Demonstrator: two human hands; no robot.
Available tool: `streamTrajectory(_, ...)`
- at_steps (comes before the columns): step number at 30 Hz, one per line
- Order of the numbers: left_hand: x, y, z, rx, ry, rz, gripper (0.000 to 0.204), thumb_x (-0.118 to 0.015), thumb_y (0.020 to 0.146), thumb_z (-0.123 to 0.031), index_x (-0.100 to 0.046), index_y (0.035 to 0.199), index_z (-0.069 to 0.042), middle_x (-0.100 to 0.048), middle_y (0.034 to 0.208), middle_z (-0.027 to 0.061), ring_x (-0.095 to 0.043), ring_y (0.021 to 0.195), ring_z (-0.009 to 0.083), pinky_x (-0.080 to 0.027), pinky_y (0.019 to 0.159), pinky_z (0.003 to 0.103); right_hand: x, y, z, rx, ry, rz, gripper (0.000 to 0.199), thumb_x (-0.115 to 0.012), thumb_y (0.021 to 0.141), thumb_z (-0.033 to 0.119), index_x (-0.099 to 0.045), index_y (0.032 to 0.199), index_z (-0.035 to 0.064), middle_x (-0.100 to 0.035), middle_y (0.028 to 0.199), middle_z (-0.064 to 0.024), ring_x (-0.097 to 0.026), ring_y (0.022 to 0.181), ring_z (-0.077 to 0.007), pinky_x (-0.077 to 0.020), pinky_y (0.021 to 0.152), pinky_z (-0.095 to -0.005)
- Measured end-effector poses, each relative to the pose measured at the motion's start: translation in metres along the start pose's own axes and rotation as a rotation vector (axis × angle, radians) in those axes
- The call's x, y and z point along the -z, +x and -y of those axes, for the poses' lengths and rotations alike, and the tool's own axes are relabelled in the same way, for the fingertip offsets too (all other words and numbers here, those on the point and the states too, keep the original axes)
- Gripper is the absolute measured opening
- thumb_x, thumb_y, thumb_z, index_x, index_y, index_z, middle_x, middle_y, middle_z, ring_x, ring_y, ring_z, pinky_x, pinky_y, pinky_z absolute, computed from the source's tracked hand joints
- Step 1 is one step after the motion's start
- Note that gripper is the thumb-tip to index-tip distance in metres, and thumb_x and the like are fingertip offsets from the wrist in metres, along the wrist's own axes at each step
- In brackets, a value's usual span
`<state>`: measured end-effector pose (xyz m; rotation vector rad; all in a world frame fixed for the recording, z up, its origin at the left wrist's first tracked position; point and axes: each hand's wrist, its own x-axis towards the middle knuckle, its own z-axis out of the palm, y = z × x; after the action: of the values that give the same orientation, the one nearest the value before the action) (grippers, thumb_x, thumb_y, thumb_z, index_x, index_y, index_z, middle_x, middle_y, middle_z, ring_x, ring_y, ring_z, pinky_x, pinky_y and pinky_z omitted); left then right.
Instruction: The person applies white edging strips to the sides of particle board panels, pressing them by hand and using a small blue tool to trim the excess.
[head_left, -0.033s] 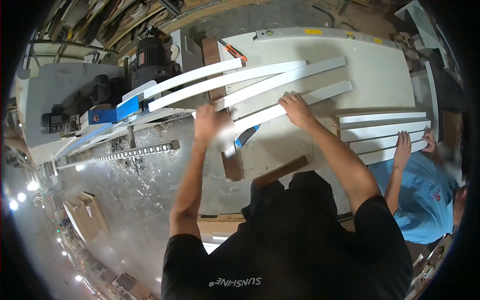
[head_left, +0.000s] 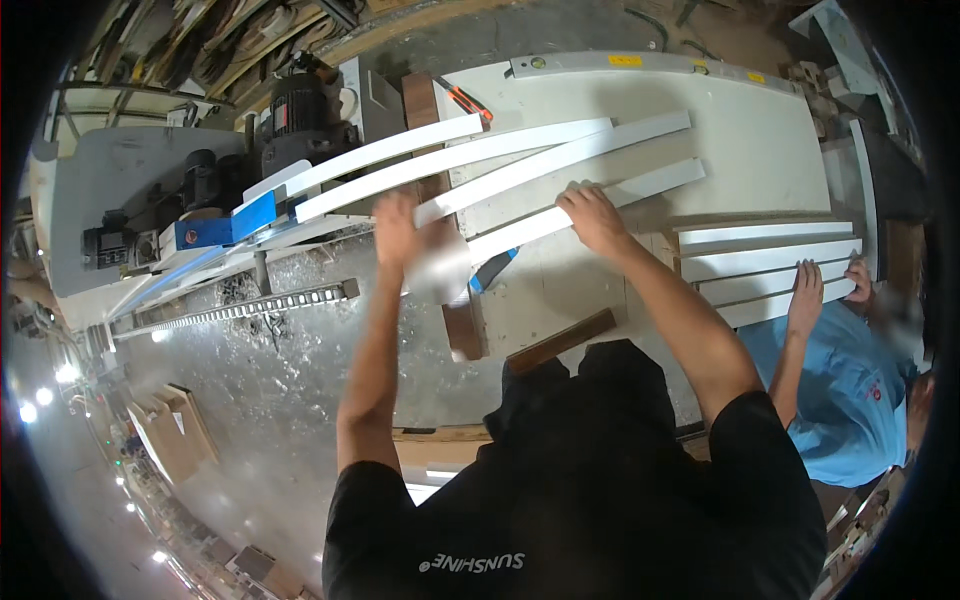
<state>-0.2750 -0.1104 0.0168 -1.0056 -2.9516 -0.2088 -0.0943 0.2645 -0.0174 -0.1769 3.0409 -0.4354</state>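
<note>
My right hand (head_left: 592, 214) is closed over the nearest loose white strip (head_left: 655, 183), fingers across its far edge. My left hand (head_left: 397, 232) is smeared by motion beside the left end of another white strip (head_left: 560, 168); its fingers cannot be made out. Two further white strips, an upper one (head_left: 400, 150) and a lower one (head_left: 450, 158), reach from the machine with the blue parts (head_left: 256, 216) onto the pale worktable (head_left: 770, 150). Just below the strip under my right hand lies a blue-handled tool (head_left: 495, 269). A blurred patch hides the strip's left end.
A level (head_left: 640, 65) lies along the table's far edge, an orange-and-black cutter (head_left: 466, 101) near its left. At right, a co-worker in a blue shirt (head_left: 835, 390) rests both hands on several white strips (head_left: 765, 262). A brown wood piece (head_left: 560, 341) lies close to me.
My left hand has shifted slightly left and away from me, uncovering more of the strip end beside it. My right hand and the co-worker's hands look unmoved.
</note>
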Motion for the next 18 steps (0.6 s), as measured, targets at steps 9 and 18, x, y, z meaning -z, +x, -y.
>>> streamTrajectory(9,0.012,0.132,0.151,0.195,0.349,0.306,0.076,-0.072,0.103,-0.042,-0.043,0.170,-0.022,-0.050,0.169,0.0117,-0.040,0.160,0.0396,-0.019,0.134,0.064,-0.007,0.009,0.011,-0.164,-0.121,0.062,0.036,-0.061,0.100,0.012,-0.071,0.135,0.0103,-0.067,0.137,-0.0088,-0.059,0.137,-0.0295,-0.0310,0.132,-0.0548)
streamTrajectory(18,0.015,0.173,-0.019,-0.341,0.071,0.114,0.070,-0.067,0.106,-0.043,-0.046,0.165,-0.011,-0.067,0.134,0.0203,-0.062,0.125,0.0422,-0.057,0.101,0.052,0.020,-0.032,0.074,-0.292,0.062,-0.196,0.051,-0.076,0.091,0.020,-0.067,0.139,0.0057,-0.056,0.150,-0.0169,-0.048,0.148,-0.0337,-0.0283,0.132,-0.0584)
